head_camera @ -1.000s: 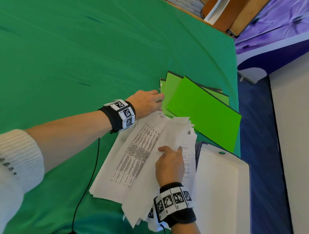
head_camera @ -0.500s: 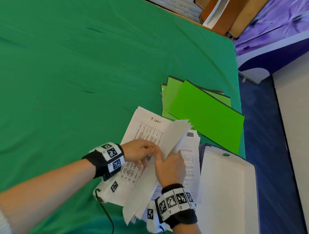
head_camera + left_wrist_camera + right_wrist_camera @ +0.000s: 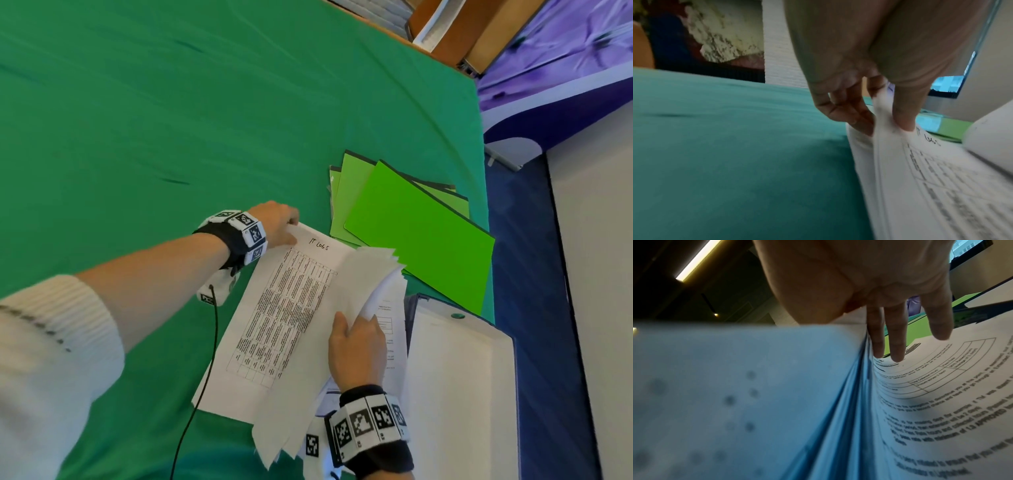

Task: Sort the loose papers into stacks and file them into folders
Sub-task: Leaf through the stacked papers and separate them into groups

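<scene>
Left hand (image 3: pixel 277 222) grip pinches table sheet (image 3: pixel 287 308) — right hand (image 3: pixel 356 346) grip clamps lifted papers (image 3: pixel 342 308).

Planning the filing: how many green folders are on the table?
3 visible: the bright green card folder on top, a paler one beneath it, and a third showing only its far-left edge. More may be hidden underneath.
</scene>
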The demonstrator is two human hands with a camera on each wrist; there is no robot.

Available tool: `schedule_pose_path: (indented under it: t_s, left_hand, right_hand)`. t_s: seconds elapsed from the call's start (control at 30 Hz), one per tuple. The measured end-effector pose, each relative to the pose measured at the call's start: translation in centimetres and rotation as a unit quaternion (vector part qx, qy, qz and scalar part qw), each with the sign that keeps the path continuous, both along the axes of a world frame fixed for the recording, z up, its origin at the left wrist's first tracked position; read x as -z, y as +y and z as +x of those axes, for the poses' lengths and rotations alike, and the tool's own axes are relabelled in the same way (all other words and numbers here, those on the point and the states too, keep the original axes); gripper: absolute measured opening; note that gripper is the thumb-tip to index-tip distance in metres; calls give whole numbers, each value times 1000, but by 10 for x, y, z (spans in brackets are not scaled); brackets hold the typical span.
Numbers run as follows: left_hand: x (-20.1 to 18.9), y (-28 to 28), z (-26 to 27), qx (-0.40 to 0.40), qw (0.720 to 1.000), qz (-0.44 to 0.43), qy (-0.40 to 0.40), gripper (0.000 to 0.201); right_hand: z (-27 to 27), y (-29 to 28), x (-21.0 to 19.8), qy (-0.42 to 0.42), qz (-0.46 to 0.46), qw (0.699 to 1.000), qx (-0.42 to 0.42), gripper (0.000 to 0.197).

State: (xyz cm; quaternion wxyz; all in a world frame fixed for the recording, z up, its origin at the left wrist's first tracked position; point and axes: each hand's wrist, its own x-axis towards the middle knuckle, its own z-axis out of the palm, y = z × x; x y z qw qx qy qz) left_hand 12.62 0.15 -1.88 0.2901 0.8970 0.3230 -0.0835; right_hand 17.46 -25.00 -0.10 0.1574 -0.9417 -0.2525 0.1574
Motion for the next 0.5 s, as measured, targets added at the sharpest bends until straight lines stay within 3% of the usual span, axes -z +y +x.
schedule_pose_path:
  t_s: [0.13,0.23,0.33,0.43,0.5]
  left_hand:
    - [-7,-24,-7,-26,990,-74,-116,23]
    - [-6,-35,-14,5,988,17,-154,25]
    - [-18,-33,-9,103,978,162,-84,30]
    - [-41,-27,1,199,943,267,17,35]
    - [-53,-26,6,224,921,315,43,46]
  right_hand:
    - [-5,0,-3,15,6,1000,16,45]
    - [-8,1,-6,12,5,1000,12,44]
    - [-10,2,-11,12,16,1000,8,39]
    - [-11,2,-15,14,28,1000,4,37]
    - [-10,1,-14,11,18,1000,1,38]
